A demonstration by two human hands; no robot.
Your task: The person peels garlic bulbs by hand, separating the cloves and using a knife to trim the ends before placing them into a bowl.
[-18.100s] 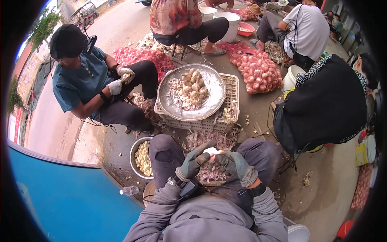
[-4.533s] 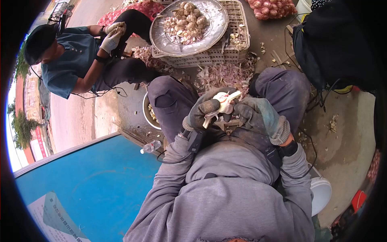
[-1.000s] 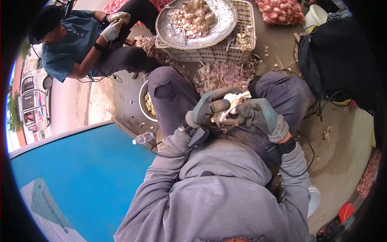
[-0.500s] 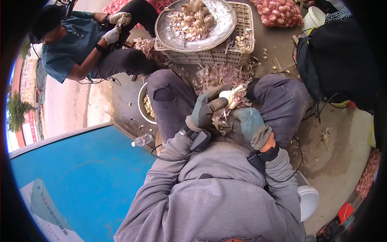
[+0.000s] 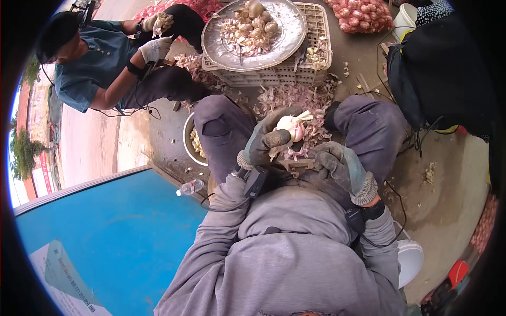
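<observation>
My left hand (image 5: 268,138), in a grey and teal glove, is closed round a partly peeled garlic bulb (image 5: 291,126) whose pale stem points up and to the right. My right hand (image 5: 336,164), in a matching glove, is apart from the bulb, to its lower right. Its fingers are curled together, and whatever they may hold is hidden. Below the bulb, between my knees, lie loose garlic skins (image 5: 300,100). Beyond them a round metal tray (image 5: 292,26) holds garlic bulbs (image 5: 255,26) and loose pieces.
A co-worker (image 5: 100,58) in white gloves sits at the upper left. The tray rests on a plastic crate (image 5: 321,37). A bowl of cloves (image 5: 187,142) stands beside my left knee, near a plastic bottle (image 5: 191,187) and blue board (image 5: 116,221). A black bag (image 5: 443,79) is at right.
My right hand has come away from the bulb toward the lower right. My left hand has shifted slightly left with the bulb. The co-worker's hands have moved apart.
</observation>
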